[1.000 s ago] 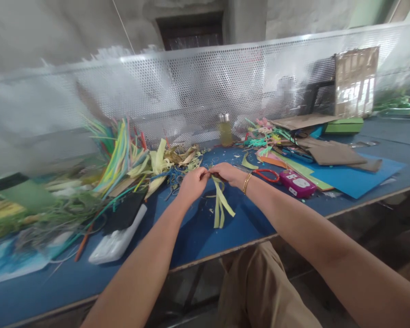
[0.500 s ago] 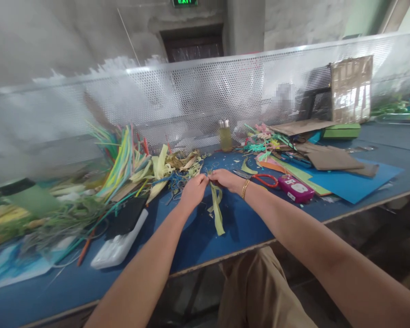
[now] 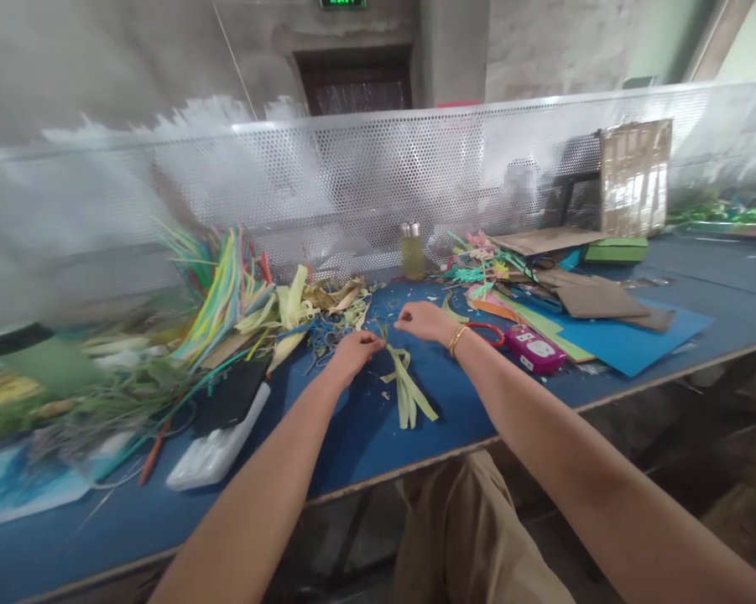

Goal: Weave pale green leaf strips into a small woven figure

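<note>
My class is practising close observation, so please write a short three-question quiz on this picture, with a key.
1. Multiple choice: the gold bracelet is on the wrist of the
A) left hand
B) right hand

2. True or false: the pale green strips trail towards the near edge of the blue table.

3. Short answer: what capped container stands at the back, by the perforated screen?

Key: 1. B; 2. True; 3. A bottle.

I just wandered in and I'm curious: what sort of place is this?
Probably a craft workshop: I see a blue worktable, pale green strips and a bundle of thin coloured strands.
</note>
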The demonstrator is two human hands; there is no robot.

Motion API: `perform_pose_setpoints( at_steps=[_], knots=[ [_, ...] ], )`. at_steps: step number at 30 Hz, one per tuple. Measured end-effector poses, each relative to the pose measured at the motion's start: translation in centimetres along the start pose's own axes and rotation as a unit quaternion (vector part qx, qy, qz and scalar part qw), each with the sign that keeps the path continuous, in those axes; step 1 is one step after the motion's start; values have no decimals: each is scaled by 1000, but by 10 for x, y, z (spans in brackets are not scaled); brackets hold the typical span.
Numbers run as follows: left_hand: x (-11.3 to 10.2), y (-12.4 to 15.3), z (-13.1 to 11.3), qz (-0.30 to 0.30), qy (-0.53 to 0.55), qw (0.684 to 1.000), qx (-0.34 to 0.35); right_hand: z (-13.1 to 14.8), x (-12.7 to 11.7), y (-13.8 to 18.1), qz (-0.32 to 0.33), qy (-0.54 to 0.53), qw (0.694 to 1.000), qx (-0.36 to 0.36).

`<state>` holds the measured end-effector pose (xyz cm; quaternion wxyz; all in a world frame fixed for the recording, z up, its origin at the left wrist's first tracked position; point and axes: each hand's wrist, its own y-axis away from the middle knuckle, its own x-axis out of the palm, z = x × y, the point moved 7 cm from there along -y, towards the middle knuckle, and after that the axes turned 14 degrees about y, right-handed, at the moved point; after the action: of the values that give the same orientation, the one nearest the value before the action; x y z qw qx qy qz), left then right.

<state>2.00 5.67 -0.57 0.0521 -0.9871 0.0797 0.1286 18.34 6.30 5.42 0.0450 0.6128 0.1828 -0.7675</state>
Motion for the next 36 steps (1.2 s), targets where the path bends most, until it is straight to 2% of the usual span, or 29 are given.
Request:
perform_pose_setpoints(
  at_steps=[2, 4, 7, 9, 12, 14, 17, 20, 22, 23, 24, 26, 29, 32, 34, 36],
  knots=[
    [-3, 1, 1, -12, 13, 1000, -14, -18, -25, 12, -11, 102, 994, 42],
    [-6, 2, -1, -25, 8, 1000, -17, -38, -40, 27, 24, 211, 974, 83],
    [-9, 4, -5, -36, -8, 999, -27, -61, -39, 55, 88, 297, 943, 125],
    [-8, 6, -6, -33, -7, 999, -41, -66, -24, 70, 126, 298, 937, 129],
    [-7, 8, -7, -21, 15, 998, -64, -63, -10, 80, 97, 281, 945, 133],
    [-5, 9, -6, -5, 38, 996, -83, -63, -6, 79, 83, 276, 947, 143],
    [-2, 11, -4, 19, 71, 990, -116, -69, -10, 71, 99, 244, 954, 143],
    [-3, 12, -4, 21, 83, 988, -131, -81, -21, 70, 104, 132, 969, 182],
    [-3, 12, -6, 23, 85, 988, -126, -82, -23, 79, 98, -63, 970, 211],
    [-2, 11, -7, 25, 86, 989, -121, -75, -21, 85, 99, -192, 955, 204],
    [-2, 11, -8, 27, 88, 989, -116, -64, -17, 93, 110, -318, 924, 181],
    [-3, 10, -9, 23, 87, 990, -106, -32, -11, 113, 155, -495, 847, 116],
    [-5, 9, -9, 16, 77, 992, -98, 7, 2, 143, 213, -596, 769, 89],
    [-4, 8, -6, 15, 72, 992, -104, 28, 17, 159, 252, -643, 717, 96],
    [-3, 8, -5, 17, 85, 990, -110, 33, 23, 163, 273, -647, 704, 103],
    [0, 8, -4, 23, 109, 987, -116, 36, 26, 163, 286, -635, 710, 102]
  ],
)
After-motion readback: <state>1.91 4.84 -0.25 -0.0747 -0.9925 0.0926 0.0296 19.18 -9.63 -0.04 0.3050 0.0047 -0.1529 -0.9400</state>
